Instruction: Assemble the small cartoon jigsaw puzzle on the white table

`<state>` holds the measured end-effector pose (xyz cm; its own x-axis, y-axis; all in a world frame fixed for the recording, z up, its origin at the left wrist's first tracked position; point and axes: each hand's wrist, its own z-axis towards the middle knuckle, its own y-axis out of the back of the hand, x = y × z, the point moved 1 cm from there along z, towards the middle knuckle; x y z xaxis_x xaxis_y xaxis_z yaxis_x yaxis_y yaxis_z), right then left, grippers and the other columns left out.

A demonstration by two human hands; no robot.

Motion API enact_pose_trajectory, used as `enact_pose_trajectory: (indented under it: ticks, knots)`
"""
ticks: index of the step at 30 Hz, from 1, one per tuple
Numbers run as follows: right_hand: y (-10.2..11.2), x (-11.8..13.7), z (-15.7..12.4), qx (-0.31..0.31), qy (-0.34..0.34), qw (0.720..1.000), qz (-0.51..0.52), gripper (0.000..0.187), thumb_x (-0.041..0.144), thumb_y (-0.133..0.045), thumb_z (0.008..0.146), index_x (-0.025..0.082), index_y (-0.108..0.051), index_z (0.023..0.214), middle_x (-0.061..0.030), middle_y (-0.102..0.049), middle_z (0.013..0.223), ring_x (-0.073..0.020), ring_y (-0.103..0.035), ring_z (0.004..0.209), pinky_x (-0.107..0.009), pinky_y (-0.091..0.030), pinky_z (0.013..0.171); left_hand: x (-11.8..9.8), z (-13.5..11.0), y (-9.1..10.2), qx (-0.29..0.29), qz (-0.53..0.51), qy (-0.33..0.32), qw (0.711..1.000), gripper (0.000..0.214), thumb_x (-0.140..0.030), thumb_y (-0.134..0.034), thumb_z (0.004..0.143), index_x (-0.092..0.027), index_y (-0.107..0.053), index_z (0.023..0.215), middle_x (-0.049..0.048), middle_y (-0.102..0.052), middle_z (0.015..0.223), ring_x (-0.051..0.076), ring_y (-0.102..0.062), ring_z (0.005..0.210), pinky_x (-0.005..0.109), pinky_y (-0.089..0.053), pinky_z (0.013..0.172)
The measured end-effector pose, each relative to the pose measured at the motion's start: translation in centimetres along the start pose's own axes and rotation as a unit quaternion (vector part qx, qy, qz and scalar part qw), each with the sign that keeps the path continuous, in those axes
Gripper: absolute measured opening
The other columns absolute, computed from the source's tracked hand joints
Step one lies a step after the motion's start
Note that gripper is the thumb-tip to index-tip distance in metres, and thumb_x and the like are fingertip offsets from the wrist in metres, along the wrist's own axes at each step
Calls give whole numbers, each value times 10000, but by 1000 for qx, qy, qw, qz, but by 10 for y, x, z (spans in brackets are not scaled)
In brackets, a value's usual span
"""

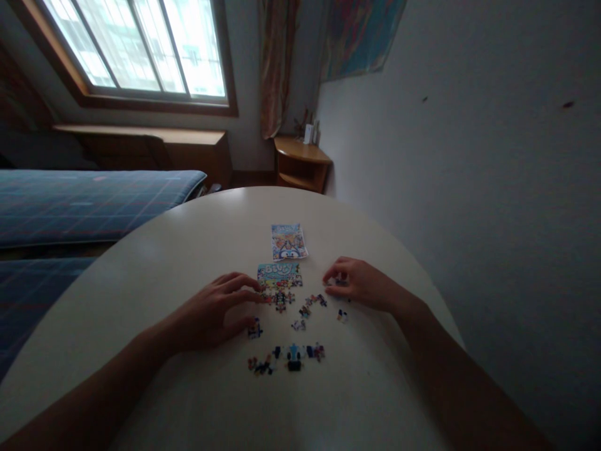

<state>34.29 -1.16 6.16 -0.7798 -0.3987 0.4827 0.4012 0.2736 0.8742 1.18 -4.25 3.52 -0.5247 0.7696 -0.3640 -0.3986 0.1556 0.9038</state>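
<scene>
A partly joined jigsaw block [280,278] with a blue title strip lies mid-table on the round white table [188,250]. My left hand [213,313] rests flat beside it, fingers stretched out, tips touching its left edge. My right hand [357,283] curls its fingers in a pinch over a small puzzle piece [339,283] to the right of the block. Loose pieces [310,304] lie scattered between the hands, and a short joined row [288,358] sits nearer to me.
A printed picture card [288,242] lies beyond the jigsaw. The wall [469,156] runs along the table's right side. A bed with a blue checked cover [89,203] stands left, a wooden corner shelf [300,164] and a window [141,47] behind.
</scene>
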Motion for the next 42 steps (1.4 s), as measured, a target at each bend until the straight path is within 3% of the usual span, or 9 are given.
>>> enact_pose_trajectory:
  ticks: [5, 12, 26, 33, 38, 42]
  knots:
    - [-3, 5, 1, 6, 17, 1000, 3, 139, 282, -636, 872, 212, -747, 916, -60, -661, 1003, -160, -623, 823, -291, -475, 806, 1, 0, 5, -8, 7, 9, 1000, 299, -265, -586, 921, -310, -643, 1210, 59, -641, 1159, 236, -601, 1059, 437, -505, 946]
    - [-2, -2, 4, -7, -1, 998, -56, 108, 299, -688, 857, 208, -742, 874, -90, -672, 1040, -233, -602, 970, -378, -441, 920, 0, -1, 5, -6, 1, 9, 1000, 374, -251, -604, 907, -350, -609, 1268, 44, -616, 1245, 240, -586, 1116, 475, -487, 992]
    - [-2, -8, 5, 22, 52, 997, -50, 159, 327, -609, 909, 210, -716, 899, -82, -660, 1023, -229, -581, 981, -371, -423, 907, 0, 1, 5, 3, 6, 4, 1000, 336, -244, -606, 899, -323, -638, 1224, 41, -646, 1198, 241, -600, 1093, 454, -487, 979]
    - [-3, -1, 4, 15, 45, 998, -48, 55, 241, -684, 810, 196, -680, 842, -61, -689, 957, -212, -602, 934, -349, -419, 880, 2, 0, 3, -2, 1, -3, 1000, 302, -235, -592, 911, -307, -646, 1199, 42, -650, 1191, 231, -600, 1088, 437, -481, 986]
    - [-6, 4, 3, 1, 37, 999, 29, 75, 236, -647, 848, 186, -702, 861, -46, -714, 847, -168, -634, 777, -299, -469, 767, 2, 0, 2, 3, 9, -6, 1000, 300, -231, -588, 918, -296, -628, 1208, 38, -645, 1195, 230, -598, 1091, 451, -481, 980]
    - [-22, 27, 11, -58, 21, 988, 142, 119, 245, -629, 886, 206, -736, 920, -24, -761, 896, -150, -685, 801, -268, -495, 750, 2, 0, 2, 7, 11, -11, 1000, 292, -227, -594, 914, -289, -625, 1198, 32, -644, 1206, 221, -597, 1090, 441, -476, 989]
